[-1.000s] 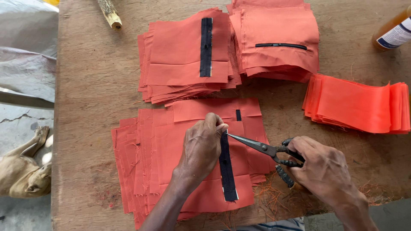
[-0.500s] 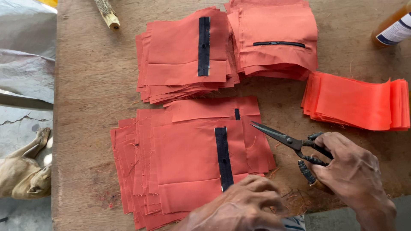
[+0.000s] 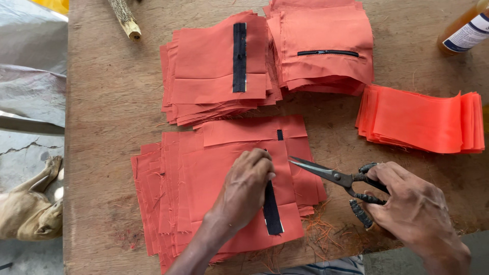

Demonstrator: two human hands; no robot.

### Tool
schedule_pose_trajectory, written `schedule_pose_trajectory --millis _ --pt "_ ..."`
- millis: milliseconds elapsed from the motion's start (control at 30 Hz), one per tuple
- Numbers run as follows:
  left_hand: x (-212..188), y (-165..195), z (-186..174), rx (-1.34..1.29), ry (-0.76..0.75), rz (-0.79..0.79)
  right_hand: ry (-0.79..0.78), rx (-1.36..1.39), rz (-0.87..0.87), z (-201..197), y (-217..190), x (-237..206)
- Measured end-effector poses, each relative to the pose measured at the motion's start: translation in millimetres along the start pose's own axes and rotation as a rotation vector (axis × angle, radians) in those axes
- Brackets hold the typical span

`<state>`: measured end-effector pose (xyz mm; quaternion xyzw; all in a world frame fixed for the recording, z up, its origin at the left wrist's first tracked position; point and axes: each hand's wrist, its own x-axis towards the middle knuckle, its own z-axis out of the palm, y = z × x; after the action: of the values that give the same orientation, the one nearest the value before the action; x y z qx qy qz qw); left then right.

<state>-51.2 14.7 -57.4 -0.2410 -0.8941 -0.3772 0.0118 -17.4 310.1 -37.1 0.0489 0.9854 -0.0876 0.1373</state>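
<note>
The left hand (image 3: 244,191) lies flat on the near stack of orange fabric pieces (image 3: 204,203), its fingers (image 3: 260,165) stretched out and pressed down on the top piece, covering the far end of the black zipper strip (image 3: 271,209) that runs toward the near edge of the wooden table (image 3: 102,102); it grips nothing, only pins the cloth in place. The right hand (image 3: 412,209) sits to the right of that stack, its fingers curled through and around the dark handles of the scissors (image 3: 336,178); the blades are all but closed and point left toward the left hand's fingertips, with the tips just beside the right edge of the top piece and near the strip. Farther back lie a second stack with a black strip upright on it (image 3: 219,66), a third stack with a finished zipper slit (image 3: 326,46), and, at the right, a folded pile of brighter orange fabric (image 3: 423,119); a stick (image 3: 125,18) and a bottle (image 3: 466,28) rest at the far edge, and an animal (image 3: 28,209) lies on the ground to the left. The main risk, as I judge it, is the blade tips standing so close to the pressing fingers, where a nick is possible; the loose top piece could also slide on the stack if the pressure eases, skewing any cut and fraying the edge further, as the threads near the table's edge suggest.
</note>
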Motion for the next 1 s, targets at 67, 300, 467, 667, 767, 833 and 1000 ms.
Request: schedule_pose_trajectory --millis 67,300,467,667,767,833,1000 --pt "3 -4 -3 -0.132 0.04 -0.061 -0.106 -0.071 0.045 1 0 0" --pt "15 -8 -10 -0.188 -0.006 -0.254 -0.069 -0.035 -0.135 12 -11 7" --pt "16 -10 -13 -0.203 0.011 -0.234 -0.102 -0.012 -0.134 10 -22 13" --pt "16 -12 -13 -0.227 0.034 -0.236 -0.084 0.033 -0.156 7 -33 17" --pt "17 -12 -13 -0.23 0.029 -0.25 -0.031 0.039 -0.193 8 -36 19" --pt "17 -11 -14 -0.227 0.024 -0.259 -0.008 0.059 -0.216 9 -36 20" --pt "18 -9 -15 -0.234 0.033 -0.259 0.029 0.061 -0.228 14 -34 21"
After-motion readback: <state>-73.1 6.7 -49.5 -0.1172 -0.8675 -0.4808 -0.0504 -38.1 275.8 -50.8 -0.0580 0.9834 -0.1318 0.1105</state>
